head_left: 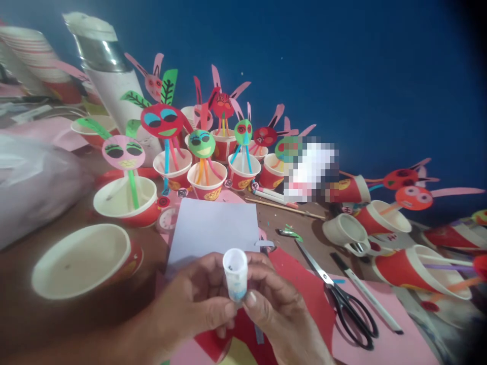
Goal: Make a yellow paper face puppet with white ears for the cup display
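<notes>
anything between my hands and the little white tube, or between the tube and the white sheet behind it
No visible object blocks either: the left hand and right hand both hold the white tube directly, and only their curled fingers show between it and the white sheet.

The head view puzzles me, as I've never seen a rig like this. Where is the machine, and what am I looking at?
There is no machine here, just a person's bare hands. The one picture comes from a camera worn on the head, looking forward and down. The left hand and right hand together hold a small white tube, open end up. On the brown table lie white paper, red paper, scissors and a marker. Behind stand paper cups, many with paper faces on coloured stems. One patch is masked by blocks, so I can't tell what it hides.
</notes>
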`<action>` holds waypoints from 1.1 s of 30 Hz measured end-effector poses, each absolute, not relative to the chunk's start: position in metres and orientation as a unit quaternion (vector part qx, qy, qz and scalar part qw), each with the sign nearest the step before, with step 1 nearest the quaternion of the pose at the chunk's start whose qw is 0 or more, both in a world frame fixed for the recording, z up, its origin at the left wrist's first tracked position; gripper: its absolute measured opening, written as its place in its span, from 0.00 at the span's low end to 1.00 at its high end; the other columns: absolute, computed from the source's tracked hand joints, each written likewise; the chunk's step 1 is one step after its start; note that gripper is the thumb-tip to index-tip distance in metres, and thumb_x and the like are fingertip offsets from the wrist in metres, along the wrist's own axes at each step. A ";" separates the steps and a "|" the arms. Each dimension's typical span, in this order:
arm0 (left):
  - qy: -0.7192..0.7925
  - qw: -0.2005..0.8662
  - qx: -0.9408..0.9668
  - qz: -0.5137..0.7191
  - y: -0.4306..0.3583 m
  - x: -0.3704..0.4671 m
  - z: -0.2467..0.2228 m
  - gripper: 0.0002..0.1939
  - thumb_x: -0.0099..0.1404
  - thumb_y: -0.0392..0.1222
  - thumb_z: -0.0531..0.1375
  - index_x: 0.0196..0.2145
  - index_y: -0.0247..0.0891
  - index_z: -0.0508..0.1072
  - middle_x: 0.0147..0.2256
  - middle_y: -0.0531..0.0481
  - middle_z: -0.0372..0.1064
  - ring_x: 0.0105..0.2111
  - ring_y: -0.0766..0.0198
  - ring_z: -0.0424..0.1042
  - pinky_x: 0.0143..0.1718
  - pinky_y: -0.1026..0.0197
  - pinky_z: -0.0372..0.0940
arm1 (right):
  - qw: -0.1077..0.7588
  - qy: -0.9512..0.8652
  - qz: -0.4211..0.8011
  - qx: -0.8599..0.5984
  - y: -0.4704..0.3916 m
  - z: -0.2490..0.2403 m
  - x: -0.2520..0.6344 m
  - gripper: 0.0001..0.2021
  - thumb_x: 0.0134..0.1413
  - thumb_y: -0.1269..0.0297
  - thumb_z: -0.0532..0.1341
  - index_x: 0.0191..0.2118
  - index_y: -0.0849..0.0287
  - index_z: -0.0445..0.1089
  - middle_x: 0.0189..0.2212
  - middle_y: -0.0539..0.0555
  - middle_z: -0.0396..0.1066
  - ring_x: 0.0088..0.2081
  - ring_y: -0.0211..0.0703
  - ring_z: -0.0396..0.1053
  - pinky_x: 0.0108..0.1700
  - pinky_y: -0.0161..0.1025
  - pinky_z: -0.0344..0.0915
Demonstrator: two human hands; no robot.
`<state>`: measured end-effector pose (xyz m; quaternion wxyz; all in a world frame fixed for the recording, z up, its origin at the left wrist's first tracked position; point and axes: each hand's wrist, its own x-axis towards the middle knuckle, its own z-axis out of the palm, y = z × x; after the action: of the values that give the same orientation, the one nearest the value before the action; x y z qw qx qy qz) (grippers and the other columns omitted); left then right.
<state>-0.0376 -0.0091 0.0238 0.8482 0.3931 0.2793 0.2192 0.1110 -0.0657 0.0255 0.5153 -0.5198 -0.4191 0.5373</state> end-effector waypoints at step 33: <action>0.421 0.558 0.693 0.174 -0.008 -0.056 0.042 0.04 0.56 0.39 0.60 0.30 0.39 0.72 0.25 0.55 0.69 0.23 0.70 0.62 0.24 0.71 0.57 | 0.262 -0.637 0.374 -0.621 -0.057 0.057 0.164 0.22 0.58 0.45 0.49 0.30 0.55 0.71 0.20 0.50 0.67 0.22 0.40 0.63 0.24 0.34 0.59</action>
<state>-0.0561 -0.0082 0.0419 0.5580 0.6935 0.4211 0.1743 0.1642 -0.0565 0.0569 0.2617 -0.6208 -0.6371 0.3744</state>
